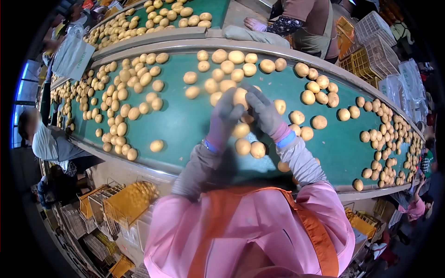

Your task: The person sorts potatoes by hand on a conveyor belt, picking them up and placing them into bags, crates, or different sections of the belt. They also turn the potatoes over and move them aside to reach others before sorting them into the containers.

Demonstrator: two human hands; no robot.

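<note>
My left hand point(225, 113), in a grey and purple glove, reaches over the green conveyor belt point(181, 125). Its fingers curl against the left side of a yellow potato point(240, 98). On the other side, my right hand point(265, 112), gloved alike, closes on the same potato, so it is held between both hands. Part of another potato shows just below, between the palms. Several loose potatoes point(227, 85) lie right beyond my fingertips, and a few more point(242, 147) rest on the belt between my forearms.
Potatoes point(120, 92) spread along the belt to the left, with more point(389, 134) at the right. A metal rim point(185, 45) borders its far side. Across it stands a person point(308, 23); another person point(55, 143) is at the left. Crates point(125, 204) stand below.
</note>
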